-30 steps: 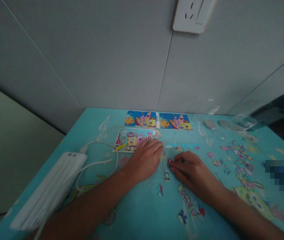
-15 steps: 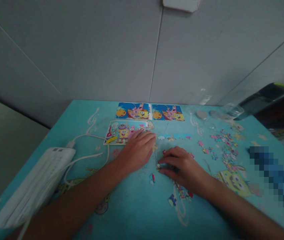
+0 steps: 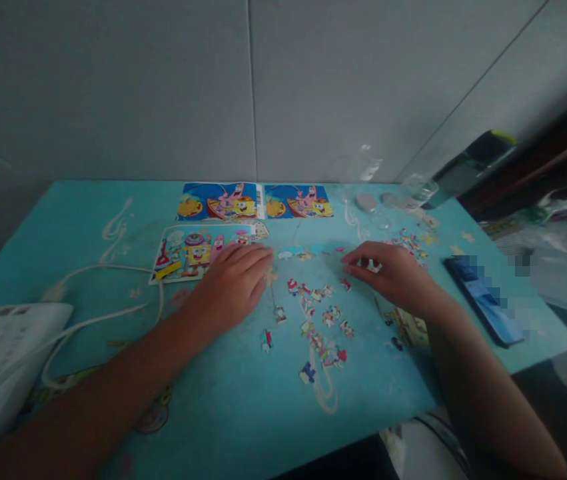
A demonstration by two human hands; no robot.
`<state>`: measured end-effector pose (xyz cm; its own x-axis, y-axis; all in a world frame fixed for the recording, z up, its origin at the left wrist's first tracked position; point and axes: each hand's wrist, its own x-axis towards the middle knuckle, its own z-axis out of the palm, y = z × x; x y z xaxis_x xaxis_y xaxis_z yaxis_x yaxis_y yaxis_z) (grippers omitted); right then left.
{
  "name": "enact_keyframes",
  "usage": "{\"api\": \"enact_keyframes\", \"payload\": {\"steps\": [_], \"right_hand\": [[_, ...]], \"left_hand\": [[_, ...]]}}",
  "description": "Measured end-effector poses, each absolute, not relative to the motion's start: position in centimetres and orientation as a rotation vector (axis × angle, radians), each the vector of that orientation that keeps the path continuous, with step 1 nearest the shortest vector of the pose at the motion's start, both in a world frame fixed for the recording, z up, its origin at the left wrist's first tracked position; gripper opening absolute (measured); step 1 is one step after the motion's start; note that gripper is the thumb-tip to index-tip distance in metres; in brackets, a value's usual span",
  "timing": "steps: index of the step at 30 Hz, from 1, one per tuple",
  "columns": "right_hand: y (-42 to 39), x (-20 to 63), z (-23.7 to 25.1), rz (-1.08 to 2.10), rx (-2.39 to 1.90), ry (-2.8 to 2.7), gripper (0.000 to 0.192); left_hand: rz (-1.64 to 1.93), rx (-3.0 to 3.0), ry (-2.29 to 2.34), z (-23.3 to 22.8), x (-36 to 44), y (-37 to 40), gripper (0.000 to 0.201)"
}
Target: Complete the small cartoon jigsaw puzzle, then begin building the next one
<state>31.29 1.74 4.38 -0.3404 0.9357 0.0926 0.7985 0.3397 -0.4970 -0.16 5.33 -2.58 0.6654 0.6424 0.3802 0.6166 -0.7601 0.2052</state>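
Note:
My left hand (image 3: pixel 240 283) lies palm down with fingers stretched out over the right edge of a cartoon picture card (image 3: pixel 178 253). Just right of its fingertips is a joined strip of puzzle pieces (image 3: pixel 306 252) with a light blue top. My right hand (image 3: pixel 388 270) hovers by the strip's right end, thumb and forefinger slightly apart, with nothing visible between them. Loose puzzle pieces (image 3: pixel 318 340) are scattered on the table between and below the hands. A blue piece (image 3: pixel 308 373) lies nearest to me, and a red-and-blue piece (image 3: pixel 266 340) lies below my left hand.
Two blue cartoon cards (image 3: pixel 218 201) stand side by side near the wall. A white power bank (image 3: pixel 18 347) with a cable is at left. More pieces (image 3: pixel 408 241) lie beyond my right hand. A phone (image 3: pixel 486 303), clear containers (image 3: pixel 420 190) and a dark bottle (image 3: pixel 473 167) are at right.
The view has turned to the right. My right hand has moved from the loose pieces up and away to the right, uncovering them. My left hand stays by the card.

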Motion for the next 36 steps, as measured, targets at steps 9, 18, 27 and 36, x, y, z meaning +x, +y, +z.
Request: {"api": "enact_keyframes", "payload": {"steps": [9,18,27,36], "right_hand": [[0.7,30.7,5.5,0.919,-1.477,-2.402,0.011],[-1.1,29.3,5.8,1.224,-1.117,-2.618,0.012],[-0.6,30.8,5.3,1.21,-1.29,-2.591,0.012],[1.1,32.2,5.4,0.866,-1.68,-2.335,0.013]], "left_hand": [[0.662,2.799,1.071,-2.6,-0.3,5.5,0.039],[0.613,2.797,1.096,-2.6,-0.4,5.4,0.04],[0.623,2.786,1.091,-2.7,-0.4,5.5,0.039],[0.651,2.77,1.083,-2.8,-0.4,5.5,0.04]]}}
